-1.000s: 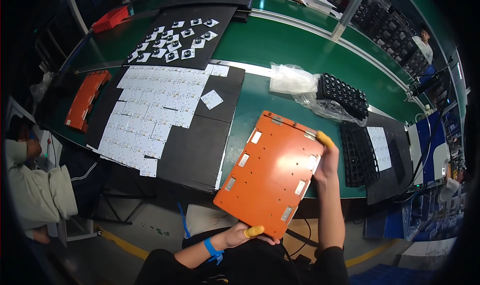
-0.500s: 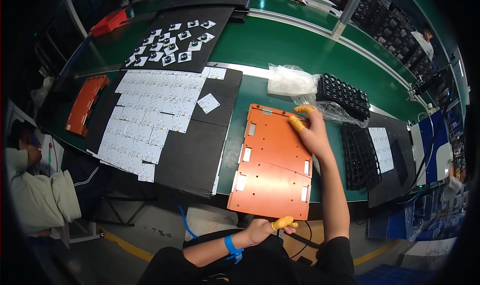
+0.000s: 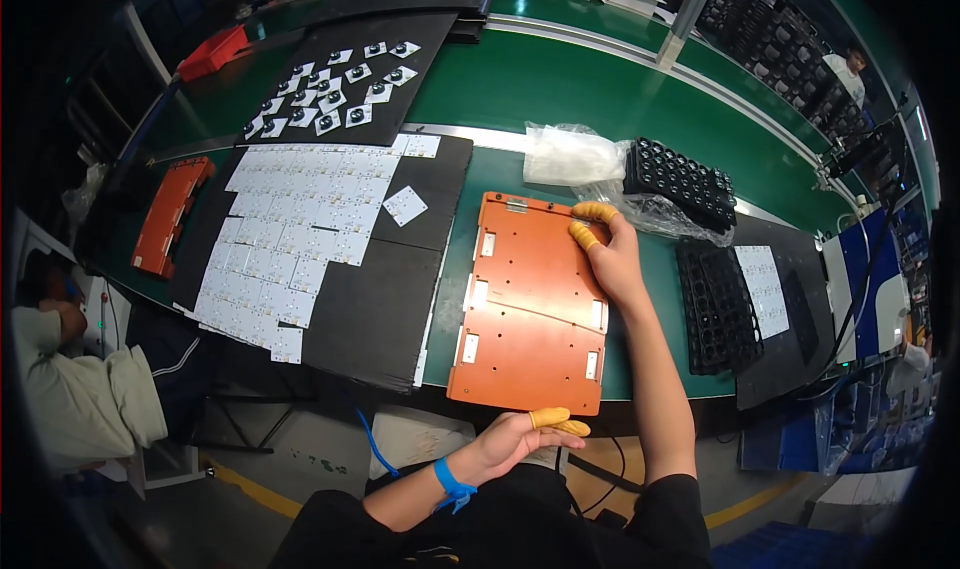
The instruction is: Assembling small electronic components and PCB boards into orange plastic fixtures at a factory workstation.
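A flat orange rectangular plate point(image 3: 530, 304) with small white inserts lies on the green table point(image 3: 560, 89), right in front of me. My right hand point(image 3: 612, 259), with yellow finger cots, grips the plate's far right corner, fingers on top. My left hand point(image 3: 515, 434), also in yellow cots and with a blue band at the wrist, holds the plate's near edge, which hangs slightly over the table's front.
A black mat point(image 3: 370, 309) to the left carries rows of small white squares point(image 3: 295, 229). Two black pocketed trays point(image 3: 680, 179) point(image 3: 715, 304) and clear plastic bags point(image 3: 570, 154) sit to the right. Another orange plate point(image 3: 168, 214) lies far left. A person point(image 3: 70, 379) sits at left.
The orange plate was held tilted in the air; both hands have swung it round and laid it flat on the table. My right hand moved to its far corner.
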Action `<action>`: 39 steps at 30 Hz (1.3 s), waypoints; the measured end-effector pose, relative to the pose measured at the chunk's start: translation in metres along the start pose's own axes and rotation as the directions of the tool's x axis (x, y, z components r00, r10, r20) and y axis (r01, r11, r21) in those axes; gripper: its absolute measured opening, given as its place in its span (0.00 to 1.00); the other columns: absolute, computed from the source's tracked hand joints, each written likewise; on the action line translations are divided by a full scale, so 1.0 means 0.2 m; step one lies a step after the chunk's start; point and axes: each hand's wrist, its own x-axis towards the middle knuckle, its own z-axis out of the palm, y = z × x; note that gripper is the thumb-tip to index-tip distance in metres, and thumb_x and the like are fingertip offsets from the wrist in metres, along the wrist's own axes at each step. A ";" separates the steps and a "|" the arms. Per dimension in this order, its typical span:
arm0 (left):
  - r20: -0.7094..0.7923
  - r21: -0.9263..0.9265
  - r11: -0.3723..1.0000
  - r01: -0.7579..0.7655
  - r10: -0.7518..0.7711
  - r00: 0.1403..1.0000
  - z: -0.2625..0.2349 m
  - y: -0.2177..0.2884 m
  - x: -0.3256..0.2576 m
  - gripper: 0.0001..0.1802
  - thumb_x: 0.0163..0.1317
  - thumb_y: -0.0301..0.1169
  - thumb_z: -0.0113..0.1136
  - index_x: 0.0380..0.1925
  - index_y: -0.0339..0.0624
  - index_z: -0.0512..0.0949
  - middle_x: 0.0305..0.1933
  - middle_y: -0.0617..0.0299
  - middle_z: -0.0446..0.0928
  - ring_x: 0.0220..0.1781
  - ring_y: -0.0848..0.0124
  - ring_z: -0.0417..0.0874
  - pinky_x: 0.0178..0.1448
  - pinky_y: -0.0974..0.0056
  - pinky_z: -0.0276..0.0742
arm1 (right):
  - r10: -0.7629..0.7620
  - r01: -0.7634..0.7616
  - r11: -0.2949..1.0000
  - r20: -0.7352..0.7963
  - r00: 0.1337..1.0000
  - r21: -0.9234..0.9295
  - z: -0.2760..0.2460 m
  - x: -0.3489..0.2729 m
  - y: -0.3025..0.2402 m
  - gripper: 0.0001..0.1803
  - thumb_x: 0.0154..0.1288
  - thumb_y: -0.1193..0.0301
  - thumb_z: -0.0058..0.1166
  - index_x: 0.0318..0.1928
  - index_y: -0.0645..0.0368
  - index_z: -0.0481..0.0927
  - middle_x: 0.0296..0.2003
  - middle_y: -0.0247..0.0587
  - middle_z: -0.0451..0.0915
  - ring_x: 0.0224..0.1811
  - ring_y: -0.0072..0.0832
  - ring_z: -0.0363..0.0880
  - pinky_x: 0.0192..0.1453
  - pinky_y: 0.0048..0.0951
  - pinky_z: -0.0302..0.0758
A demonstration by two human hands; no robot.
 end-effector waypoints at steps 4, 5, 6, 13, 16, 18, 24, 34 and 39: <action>0.017 0.106 0.994 -0.014 0.012 1.000 -0.02 0.00 0.00 0.25 0.75 0.38 0.45 0.55 0.22 0.71 0.51 0.39 0.78 0.52 0.55 0.83 0.60 0.59 0.77 | 0.046 -0.045 0.997 -0.017 0.999 0.055 0.01 0.00 0.01 0.11 0.59 0.76 0.62 0.43 0.65 0.82 0.44 0.44 0.82 0.49 0.34 0.78 0.58 0.31 0.72; -0.015 0.205 0.978 0.028 -0.026 1.000 -0.01 0.01 0.00 0.26 0.75 0.40 0.45 0.54 0.21 0.71 0.50 0.40 0.79 0.51 0.57 0.83 0.58 0.60 0.79 | 0.046 -0.045 0.997 -0.020 0.999 0.056 0.00 0.00 0.00 0.11 0.59 0.76 0.62 0.43 0.65 0.82 0.44 0.44 0.82 0.49 0.34 0.78 0.58 0.31 0.72; -0.049 0.303 0.950 0.071 -0.059 0.997 0.00 0.02 -0.01 0.27 0.75 0.42 0.45 0.54 0.21 0.71 0.49 0.41 0.80 0.49 0.59 0.84 0.56 0.61 0.80 | 0.021 -0.021 1.000 -0.024 0.999 0.016 0.00 0.00 0.00 0.11 0.58 0.76 0.62 0.43 0.65 0.82 0.44 0.44 0.82 0.49 0.35 0.78 0.58 0.31 0.72; 0.130 0.516 0.856 -0.022 -0.053 0.990 -0.02 0.00 -0.12 0.19 0.74 0.31 0.40 0.53 0.31 0.78 0.48 0.54 0.83 0.48 0.69 0.83 0.52 0.69 0.77 | -0.059 0.053 0.991 -0.041 0.997 -0.123 0.01 -0.02 -0.05 0.11 0.58 0.74 0.61 0.41 0.65 0.82 0.44 0.46 0.82 0.50 0.39 0.77 0.58 0.34 0.71; 0.378 0.514 0.756 -0.405 0.224 0.898 -0.07 0.00 -0.20 0.22 0.72 0.29 0.34 0.53 0.27 0.76 0.49 0.49 0.82 0.50 0.63 0.83 0.54 0.66 0.76 | -0.056 0.049 0.989 -0.043 0.998 -0.142 0.01 -0.02 -0.08 0.11 0.58 0.74 0.61 0.42 0.65 0.82 0.44 0.46 0.82 0.49 0.39 0.77 0.58 0.33 0.71; 0.348 0.517 0.729 -0.449 0.300 0.888 -0.04 0.02 -0.28 0.23 0.70 0.31 0.37 0.54 0.25 0.75 0.49 0.44 0.81 0.50 0.57 0.83 0.54 0.63 0.76 | -0.040 0.034 0.993 -0.050 0.998 -0.112 0.00 -0.01 -0.07 0.12 0.58 0.74 0.61 0.43 0.65 0.81 0.44 0.46 0.82 0.50 0.38 0.78 0.58 0.33 0.71; 0.489 0.865 -0.291 -0.408 0.666 0.563 0.18 0.29 -0.36 0.20 0.43 0.22 0.71 0.41 0.34 0.83 0.39 0.53 0.83 0.35 0.60 0.81 0.40 0.63 0.79 | 0.030 -0.029 0.999 -0.054 0.998 0.016 0.01 -0.02 -0.04 0.17 0.60 0.74 0.62 0.48 0.68 0.78 0.46 0.46 0.81 0.51 0.33 0.78 0.58 0.29 0.72; 0.328 0.889 -0.456 0.028 0.678 0.658 0.03 0.40 -0.33 0.45 0.45 0.37 0.77 0.63 0.31 0.67 0.64 0.37 0.68 0.56 0.45 0.79 0.57 0.54 0.78 | 0.113 -0.106 0.915 0.006 0.994 0.390 -0.02 -0.05 -0.01 0.20 0.68 0.77 0.54 0.59 0.66 0.71 0.56 0.40 0.74 0.57 0.25 0.72 0.63 0.24 0.68; 0.257 0.962 -0.257 -0.087 0.758 0.599 -0.02 0.37 -0.33 0.46 0.45 0.36 0.78 0.63 0.29 0.67 0.56 0.40 0.76 0.52 0.48 0.82 0.55 0.57 0.80 | 0.097 -0.110 0.900 0.051 0.994 0.421 -0.03 -0.05 -0.01 0.21 0.68 0.76 0.53 0.61 0.66 0.70 0.58 0.40 0.74 0.58 0.24 0.71 0.63 0.24 0.67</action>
